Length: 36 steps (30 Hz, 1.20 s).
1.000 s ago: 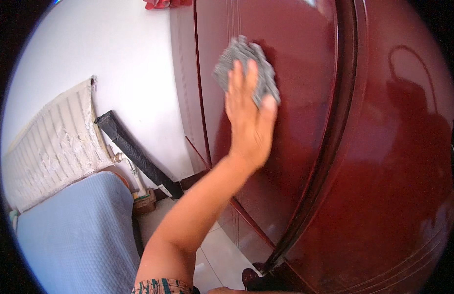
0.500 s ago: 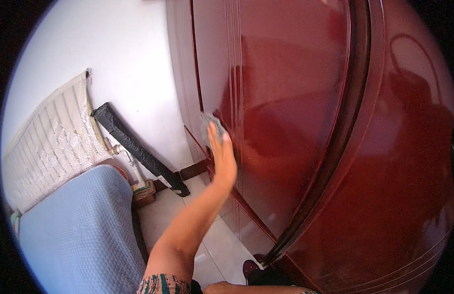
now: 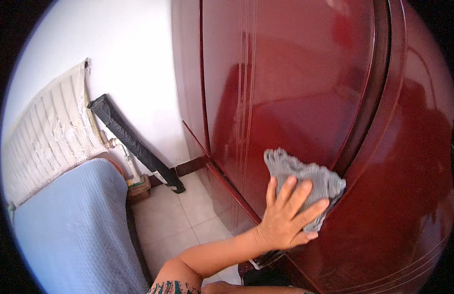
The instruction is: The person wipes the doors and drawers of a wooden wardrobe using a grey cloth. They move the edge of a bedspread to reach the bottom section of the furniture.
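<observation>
My left hand (image 3: pixel 285 218) presses a crumpled grey ribbed cloth (image 3: pixel 305 175) against the glossy dark-red cabinet door (image 3: pixel 290 117). Its fingers are spread over the lower left part of the cloth, holding it to the surface near the dark vertical groove (image 3: pixel 366 117) between two door panels. The cloth's upper edge bunches into folds. Low in the picture, my right forearm (image 3: pixel 261 290) lies across the lower edge; the fingers of my right hand (image 3: pixel 215 288) are cut off there.
Left of me is a bed or seat with a light-blue quilted cover (image 3: pixel 75 210). A black wrapped roll (image 3: pixel 134 139) leans against the white wall (image 3: pixel 134 54), beside a lace-covered radiator (image 3: pixel 55 127) and a pipe (image 3: pixel 130 159). Pale tiles (image 3: pixel 175 220) cover the floor.
My left hand has swept the cloth from the door's left side rightward and down, close to the groove. The cloth now shows more spread out. The view has shifted slightly.
</observation>
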{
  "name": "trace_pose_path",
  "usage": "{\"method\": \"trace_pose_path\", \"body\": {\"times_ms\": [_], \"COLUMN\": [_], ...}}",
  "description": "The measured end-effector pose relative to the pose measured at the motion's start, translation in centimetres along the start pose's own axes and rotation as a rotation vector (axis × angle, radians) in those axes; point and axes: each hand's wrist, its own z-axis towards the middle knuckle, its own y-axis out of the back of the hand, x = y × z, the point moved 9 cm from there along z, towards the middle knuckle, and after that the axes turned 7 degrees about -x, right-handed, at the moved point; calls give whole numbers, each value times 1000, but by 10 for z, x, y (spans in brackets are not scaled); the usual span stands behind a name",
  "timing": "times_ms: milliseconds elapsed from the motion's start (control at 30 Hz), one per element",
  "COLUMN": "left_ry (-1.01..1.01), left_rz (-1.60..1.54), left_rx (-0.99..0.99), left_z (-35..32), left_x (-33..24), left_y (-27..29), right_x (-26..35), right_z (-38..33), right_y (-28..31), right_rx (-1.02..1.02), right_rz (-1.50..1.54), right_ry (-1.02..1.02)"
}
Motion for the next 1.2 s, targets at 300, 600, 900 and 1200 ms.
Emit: {"method": "trace_pose_path", "body": {"times_ms": [300,600,900,1200], "left_ry": [226,997,1053,391], "left_rz": [73,-134,-146,34], "left_rx": [-220,-276,-227,-27], "left_z": [88,-46,-85,-81], "left_x": [141,258,181,48], "left_y": [57,34,20,4], "right_x": [0,-42,-12,4], "right_z": [-2,3,-6,-34], "right_y": [-16,-47,-18,9], "right_rx": [9,-49,26,-400], "right_rz": [8,-38,-5,272], "right_ry": [31,21,2,7]}}
